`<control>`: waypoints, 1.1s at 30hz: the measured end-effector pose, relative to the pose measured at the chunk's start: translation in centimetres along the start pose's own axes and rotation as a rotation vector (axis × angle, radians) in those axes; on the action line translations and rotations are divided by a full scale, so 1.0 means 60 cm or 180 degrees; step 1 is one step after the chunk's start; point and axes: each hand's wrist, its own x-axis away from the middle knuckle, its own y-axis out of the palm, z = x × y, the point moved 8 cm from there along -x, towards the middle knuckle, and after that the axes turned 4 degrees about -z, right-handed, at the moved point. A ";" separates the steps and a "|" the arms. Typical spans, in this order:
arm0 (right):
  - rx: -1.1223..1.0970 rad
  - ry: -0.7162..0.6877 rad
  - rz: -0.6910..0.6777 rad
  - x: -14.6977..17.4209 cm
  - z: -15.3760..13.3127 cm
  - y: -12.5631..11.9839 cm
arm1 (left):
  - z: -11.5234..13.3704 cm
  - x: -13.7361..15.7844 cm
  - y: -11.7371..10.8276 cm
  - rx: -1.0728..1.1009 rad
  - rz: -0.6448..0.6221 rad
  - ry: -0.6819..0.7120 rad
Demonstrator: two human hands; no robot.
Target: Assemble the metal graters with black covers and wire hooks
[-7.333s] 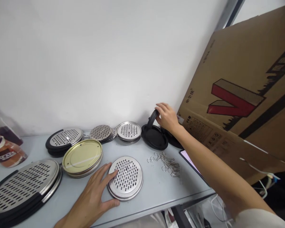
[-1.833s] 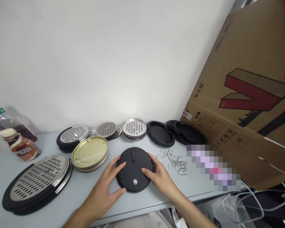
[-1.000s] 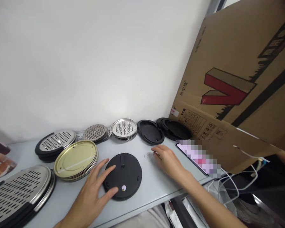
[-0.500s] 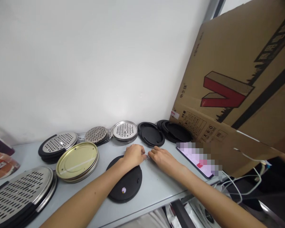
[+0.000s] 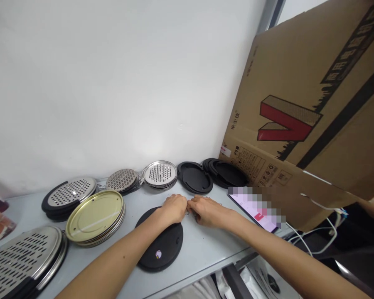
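Note:
My left hand and my right hand meet above the table, fingertips pinched together. Between them is a small shiny piece, too small to make out. Under my left wrist lies a black round disc, partly covered by the forearm, with a small sticker near its front edge. Behind my hands sits a black round tray-like lid. Just left of that stands a stack of silver slotted discs.
Gold round lids are stacked at left, near black-rimmed perforated plates and larger slotted graters. More black lids lie at the back right. A lit phone is beside a large cardboard box. White cables hang at right.
My right hand has turned and come closer to my left, so the fingertips now nearly touch. The whole view has shifted slightly.

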 end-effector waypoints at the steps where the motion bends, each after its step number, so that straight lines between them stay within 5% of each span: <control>1: -0.0054 -0.0007 0.0024 0.000 0.001 -0.003 | 0.000 0.006 -0.005 0.0069 0.0098 0.0044; 5: -0.0489 0.0063 0.0360 0.012 0.008 -0.033 | -0.030 0.046 -0.034 0.0555 0.0573 0.0150; 9: -0.2445 0.0343 0.1217 0.030 0.017 -0.068 | -0.087 0.115 -0.059 0.1356 0.0896 0.0058; 13: -0.4117 0.0435 0.1378 0.002 -0.013 -0.045 | -0.139 0.178 -0.059 0.2825 0.1107 -0.0227; 18: -0.4853 0.0492 0.1274 -0.059 -0.061 -0.002 | -0.154 0.202 -0.039 0.3832 0.1415 -0.0021; 24: -0.5346 0.0605 0.1281 -0.068 -0.076 0.029 | -0.160 0.209 -0.040 0.3573 0.1962 0.0112; 33: -0.6092 0.0502 0.0899 -0.056 -0.090 0.041 | -0.134 0.206 -0.042 0.3413 0.1895 0.0498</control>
